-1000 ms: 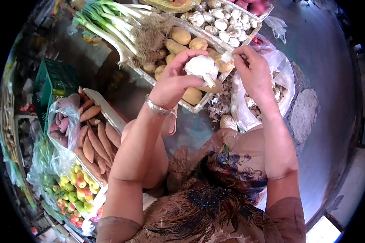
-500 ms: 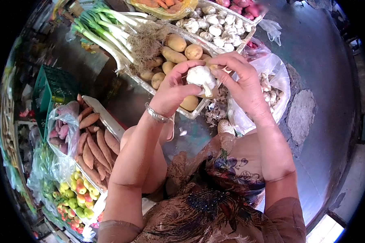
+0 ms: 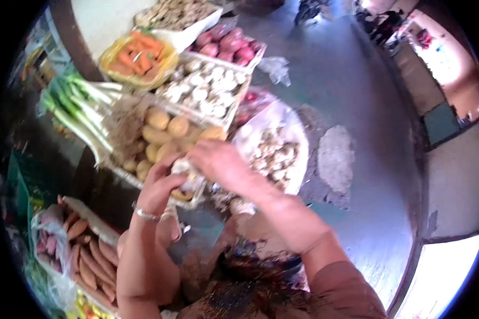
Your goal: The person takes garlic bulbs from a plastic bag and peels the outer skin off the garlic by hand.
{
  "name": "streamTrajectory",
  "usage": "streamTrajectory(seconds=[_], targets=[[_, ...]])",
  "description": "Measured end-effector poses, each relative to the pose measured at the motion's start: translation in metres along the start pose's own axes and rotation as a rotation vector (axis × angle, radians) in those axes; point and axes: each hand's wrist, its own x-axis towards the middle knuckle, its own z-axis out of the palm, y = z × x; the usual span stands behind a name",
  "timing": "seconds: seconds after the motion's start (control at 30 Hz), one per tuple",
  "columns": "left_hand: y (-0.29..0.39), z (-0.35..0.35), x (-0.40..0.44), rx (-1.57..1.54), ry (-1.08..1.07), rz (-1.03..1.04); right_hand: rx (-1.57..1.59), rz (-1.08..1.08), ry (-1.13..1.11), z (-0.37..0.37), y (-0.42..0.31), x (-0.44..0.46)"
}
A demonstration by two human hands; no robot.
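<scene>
A white garlic bulb [image 3: 184, 171] is held in front of me, slightly blurred. My left hand [image 3: 158, 185] is closed around it from the left, thumb across its front. From the right, my right hand [image 3: 215, 160] has its fingers bent against the bulb's upper side; their tips are partly hidden. Just beyond both hands lies a white box of potatoes [image 3: 157, 134]. To the right of my right hand, a pale plastic bag [image 3: 298, 139] lies spread with several garlic bulbs in it. Loose garlic skins [image 3: 222, 198] lie on the floor below.
Behind the potatoes stand a box of garlic [image 3: 205, 87], red onions [image 3: 229, 47] and a yellow bag of carrots [image 3: 138, 57]. Leeks [image 3: 85, 106] lie at left. Sweet potatoes [image 3: 93, 258] fill a box at lower left. A pale rough patch [image 3: 335, 159] marks the floor at right.
My view has swung up and to the right, so hands and boxes sit farther left in it. My right fingers have drawn in closer over the garlic bulb, which stays in my left hand.
</scene>
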Motion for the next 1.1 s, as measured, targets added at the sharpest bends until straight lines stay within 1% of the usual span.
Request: streamTrajectory(seconds=[0.07,0.1,0.17,0.2,0.27,0.43,0.5,0.53,0.6,0.73,0.8,0.83,0.9,0.93,0.97,1.0,1.03,1.07,1.1], targets=[[0.001,0.0,-0.002,-0.039,-0.008,-0.027,0.011,0.052,-0.087,-0.004,-0.003,0.001],[0.001,0.001,-0.002,-0.03,0.04,-0.05,0.028,0.054,-0.061,-0.01,-0.006,0.0],[-0.001,-0.003,-0.003,-0.026,0.01,-0.072,0.096,0.035,0.01,-0.012,-0.005,-0.003],[0.0,-0.004,-0.003,-0.02,-0.004,-0.095,0.087,0.036,0.012,-0.012,-0.006,-0.003],[-0.004,-0.003,-0.002,-0.027,-0.012,-0.064,0.166,0.099,0.029,-0.013,-0.007,-0.004],[0.0,0.0,-0.002,0.014,-0.028,-0.023,0.217,0.135,0.066,-0.011,-0.005,-0.005],[0.005,0.005,-0.002,-0.157,-0.029,-0.101,0.252,0.174,0.097,-0.011,-0.003,-0.005],[0.007,0.007,-0.002,-0.156,-0.03,-0.101,0.252,0.175,0.098,-0.011,-0.002,-0.005],[0.011,0.008,-0.002,-0.211,0.002,-0.215,0.281,0.254,0.05,-0.01,0.0,-0.005],[0.006,0.01,-0.001,-0.298,0.03,-0.221,0.305,0.234,0.055,-0.011,0.001,-0.006],[-0.006,0.008,0.004,-0.146,0.085,-0.124,0.305,0.228,0.059,-0.009,0.002,-0.005],[-0.01,0.009,0.006,-0.147,0.09,-0.129,0.311,0.23,0.054,-0.009,0.002,-0.004],[-0.018,0.012,0.005,-0.028,0.187,0.017,0.336,0.268,0.061,-0.006,0.003,-0.005],[-0.018,0.006,0.005,0.004,0.134,-0.007,0.361,0.307,0.065,-0.002,0.006,-0.006],[-0.015,0.004,0.005,0.02,0.08,-0.009,0.406,0.294,0.147,-0.001,0.006,-0.007],[-0.01,0.007,0.001,-0.033,0.065,0.011,0.351,0.257,0.155,0.001,0.01,-0.007],[-0.017,0.004,0.004,-0.038,0.104,0.021,0.437,0.286,0.152,-0.001,0.01,-0.006],[-0.015,0.003,0.003,-0.046,0.07,0.015,0.514,0.317,0.152,-0.006,0.008,-0.005],[-0.008,0.003,0.002,0.025,0.035,0.001,0.577,0.35,0.133,-0.008,0.009,-0.005]])
